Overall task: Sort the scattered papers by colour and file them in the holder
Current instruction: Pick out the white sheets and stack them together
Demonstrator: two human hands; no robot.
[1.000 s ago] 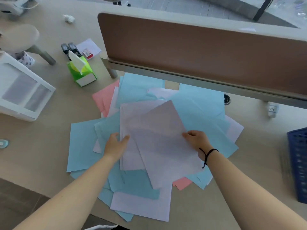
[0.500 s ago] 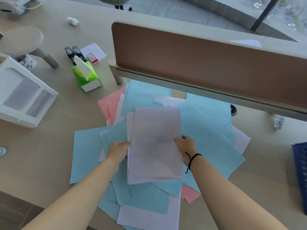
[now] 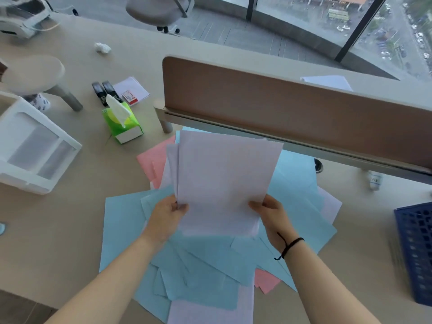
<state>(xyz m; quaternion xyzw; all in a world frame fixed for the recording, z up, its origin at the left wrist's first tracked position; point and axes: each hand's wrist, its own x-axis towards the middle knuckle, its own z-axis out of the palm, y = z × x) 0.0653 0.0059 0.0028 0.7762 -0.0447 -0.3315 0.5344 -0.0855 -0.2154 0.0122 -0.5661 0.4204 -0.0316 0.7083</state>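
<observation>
White sheets (image 3: 224, 183) raised above blue paper pile (image 3: 210, 265) — left hand (image 3: 167, 218) pinches lower-left edge, thumb on top; right hand (image 3: 271, 215) grips lower-right edge.

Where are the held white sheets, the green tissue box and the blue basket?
white sheets (image 3: 224, 183): head view, middle of top sheet.
green tissue box (image 3: 121, 126): head view, its green top.
blue basket (image 3: 418, 253): head view, its perforated wall.

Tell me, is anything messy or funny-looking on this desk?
Yes. Blue papers and pink papers lie criss-crossed in a heap under the white sheets both hands hold. A crumpled paper ball sits alone farther back.
</observation>
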